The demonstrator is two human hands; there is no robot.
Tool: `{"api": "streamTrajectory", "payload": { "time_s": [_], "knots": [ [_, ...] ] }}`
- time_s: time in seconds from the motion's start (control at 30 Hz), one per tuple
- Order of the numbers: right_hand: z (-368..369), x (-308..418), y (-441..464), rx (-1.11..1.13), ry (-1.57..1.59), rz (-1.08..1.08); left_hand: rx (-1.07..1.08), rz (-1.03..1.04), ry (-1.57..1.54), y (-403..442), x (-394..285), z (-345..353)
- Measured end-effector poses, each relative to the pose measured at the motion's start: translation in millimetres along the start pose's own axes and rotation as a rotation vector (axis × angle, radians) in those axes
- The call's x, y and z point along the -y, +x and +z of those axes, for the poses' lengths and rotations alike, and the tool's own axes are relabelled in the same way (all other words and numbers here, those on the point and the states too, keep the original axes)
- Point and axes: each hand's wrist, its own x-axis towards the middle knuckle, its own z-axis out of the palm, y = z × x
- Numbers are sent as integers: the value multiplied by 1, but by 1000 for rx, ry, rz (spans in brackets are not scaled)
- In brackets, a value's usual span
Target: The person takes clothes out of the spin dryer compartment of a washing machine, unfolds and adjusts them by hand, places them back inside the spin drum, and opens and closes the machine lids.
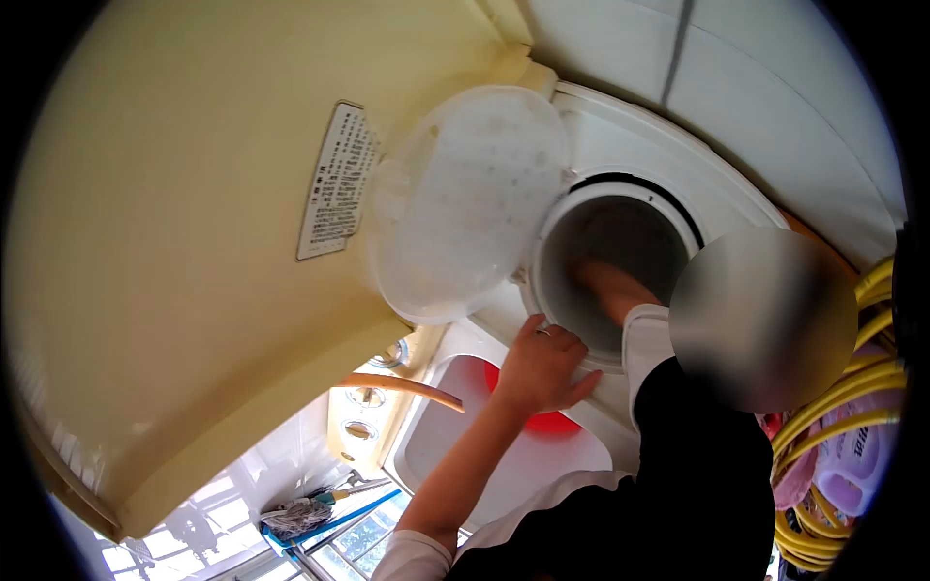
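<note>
The right hand (593, 276) is down inside a round tub (666, 225), and the arm goes in over the edge. It is dark and blurry in there, so I cannot tell if the fingers are open or holding something. The left hand (544, 368) is at the near edge of the tub. Its fingers are a little bent, its thumb sticks out to the side, and it grips nothing that I can see. A ring (544, 332) is on one finger. I cannot be sure how much of this hand touches the edge.

The tub is set into the white top (620, 136) of a machine. Next to it, a round see-through lid (475, 203) stands tipped up. Behind that lid is a big cream panel (194, 242) with a white label (334, 184) full of small writing. Below the lid is a pale basin (436, 441) with something red (552, 424) in it, partly hidden by the left arm. Beside the basin are round knobs (358, 429), and a brown curved strip (407, 387) sticks out near them.

Farther out, pale walls (765, 107) go around. On the right are loops of yellow hose (809, 412) and a purple bottle (860, 465). At the bottom left, a gray mop head (295, 520) is near a bright window (373, 542).
</note>
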Motion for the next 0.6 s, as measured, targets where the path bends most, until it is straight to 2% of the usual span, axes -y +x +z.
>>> {"api": "streamTrajectory", "payload": {
  "time_s": [0.03, 0.07, 0.1, 0.17, 0.2, 0.27, 0.3, 0.37, 0.4, 0.47, 0.53, 0.57, 0.6],
  "knots": [
    [4, -5, -1, 7, 45, 5, 0, -12, 6, 0, 1, 0],
    [4, -3, 7, 230, 31, 69, -2, -14, 3, 0, 0, 0],
    [4, 1, 15, 235, 26, 62, -7, -13, 2, 0, 1, -1],
    [-2, 15, 0, 41, -363, -123, 39, -40, 1, -2, -1, -2],
    [-7, 5, 3, 35, -370, -122, 76, -48, 10, 1, -1, -3],
    [-21, -19, 2, 118, 671, -172, 112, -64, 24, 2, -3, -8],
    [-31, -6, 10, 103, 662, -176, 153, -86, 40, 3, -5, -10],
    [-68, 86, 9, 502, -581, 61, 148, -85, 80, 4, -8, -13],
    [-77, 104, 8, 489, -587, 77, 161, -103, 116, 3, -10, -13],
    [-102, 141, -10, 627, -677, -7, 86, -68, 109, 1, -10, -10],
    [-122, 179, -62, 612, -709, -146, 3, -59, 107, -4, -9, -5],
    [-138, 198, -101, 524, -696, -241, -15, -38, 98, -6, -9, -2],
    [-149, 212, -138, 506, -703, -223, -45, -38, 86, -9, -8, 1]
  ]
}}
